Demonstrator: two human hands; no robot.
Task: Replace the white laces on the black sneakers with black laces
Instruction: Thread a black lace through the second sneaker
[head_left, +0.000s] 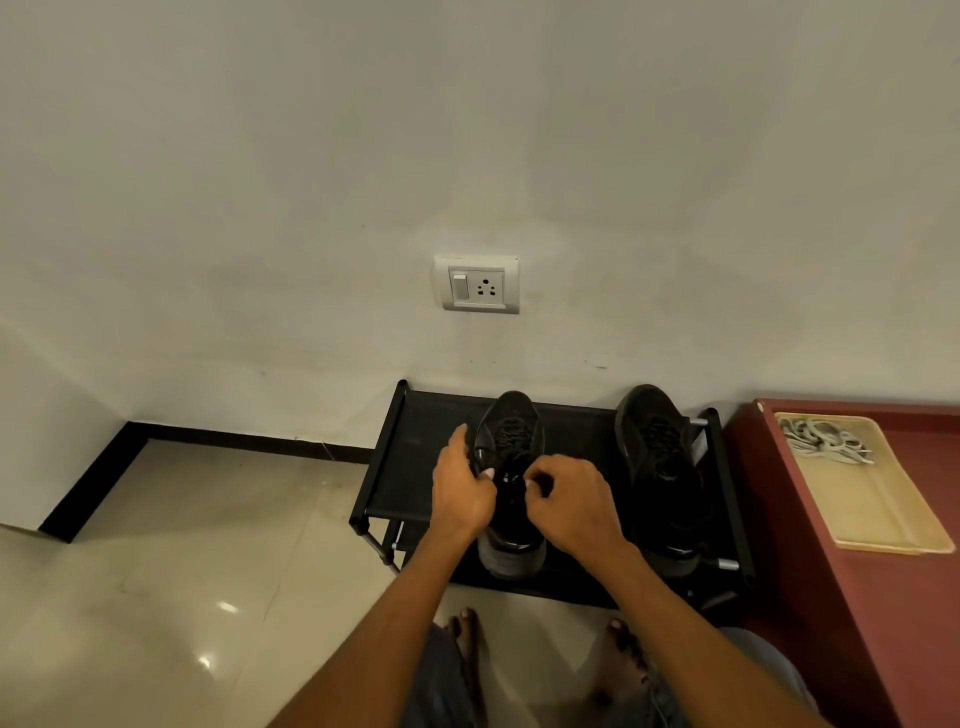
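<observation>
**Both hands at the laces of the near sneaker**

Your left hand and your right hand are both over the left sneaker, which stands on the top shelf of the black shoe rack, with its toe pointing to the wall. The left hand has its fingers curled and pinches a black lace at the left side of the tongue — a small shiny tip of the lace shows just above the thumb. The right hand is also closed, fingers bent tightly at the right side of the lacing; it seems to pinch the other lace end, but the lace is dark against the dark shoe and I cannot see it clearly there.

The right sneaker stands on the same shelf, well apart from your hands, near the right edge of the rack. Its lacing looks black.

The white laces lie in a loose heap at the far end of a beige tray — this tray rests on the dark red cabinet just beside the rack.

On the wall above the rack there is a socket with a switch. Your bare feet stand on the glossy tile floor in front of the rack.
</observation>
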